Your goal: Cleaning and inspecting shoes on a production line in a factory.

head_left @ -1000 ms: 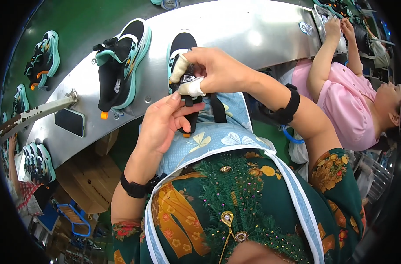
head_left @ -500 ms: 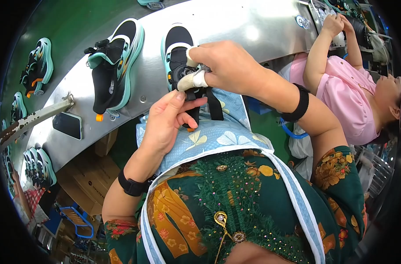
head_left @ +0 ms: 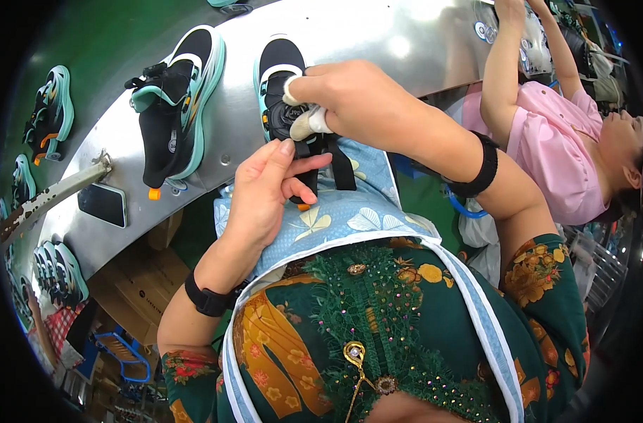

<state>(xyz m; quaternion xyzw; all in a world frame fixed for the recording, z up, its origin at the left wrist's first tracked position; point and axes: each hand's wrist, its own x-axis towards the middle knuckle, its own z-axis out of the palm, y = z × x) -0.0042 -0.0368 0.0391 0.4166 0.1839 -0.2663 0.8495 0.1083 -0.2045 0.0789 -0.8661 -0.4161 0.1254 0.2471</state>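
A black sneaker (head_left: 280, 56) with white trim and a teal sole stands on the metal table's edge, toe away from me. A round black dial (head_left: 284, 117) sits on its upper. My right hand (head_left: 356, 95) reaches over from the right, with pale cots on thumb and forefinger. Those two fingers are closed against the sneaker beside the dial; what lies between them is hidden. My left hand (head_left: 265, 182) pinches the black strap (head_left: 306, 149) near the collar between thumb and forefinger, other fingers curled loosely. A second black strap (head_left: 343, 168) hangs over my blue apron.
Another sneaker (head_left: 173, 116) stands to the left on the metal table (head_left: 349, 42). A phone (head_left: 102, 204) lies near a worn metal bar (head_left: 57, 194). More sneakers (head_left: 52, 113) are at the far left. A co-worker in pink (head_left: 547, 148) sits at the right. Cardboard boxes (head_left: 138, 289) are below the table.
My right fingers have shifted slightly, and more of the dial shows between them. My left hand keeps its pinch. The co-worker's arms have moved farther forward. The whole view has shifted slightly.
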